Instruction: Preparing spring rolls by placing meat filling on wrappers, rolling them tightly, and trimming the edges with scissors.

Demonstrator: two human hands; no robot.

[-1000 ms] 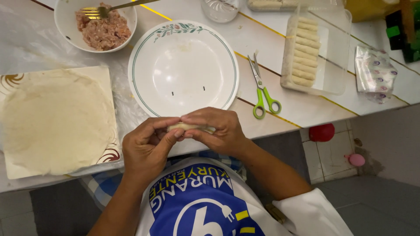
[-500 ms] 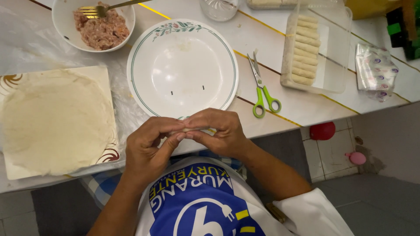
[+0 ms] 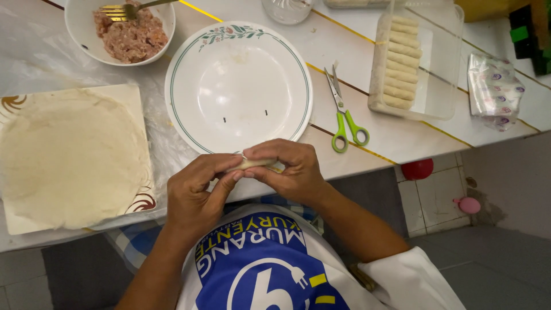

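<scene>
Both hands meet at the near edge of the table around a small pale wrapped roll (image 3: 255, 164). My left hand (image 3: 198, 192) pinches its left end with thumb and fingers. My right hand (image 3: 290, 169) covers its right part with fingers curled over it. Most of the roll is hidden by the fingers. Just beyond the hands stands a white plate with a green rim (image 3: 238, 86), bare inside.
A stack of round thin wrappers (image 3: 69, 155) lies on a square plate at the left. A white bowl of minced meat (image 3: 123, 34) with a fork stands behind it. Green-handled scissors (image 3: 343, 112), a clear tray of finished rolls (image 3: 402, 63) and a plastic packet (image 3: 495, 89) lie to the right.
The hands have stayed at the table edge, the fingers shifting slightly along the roll. Nothing else has moved.
</scene>
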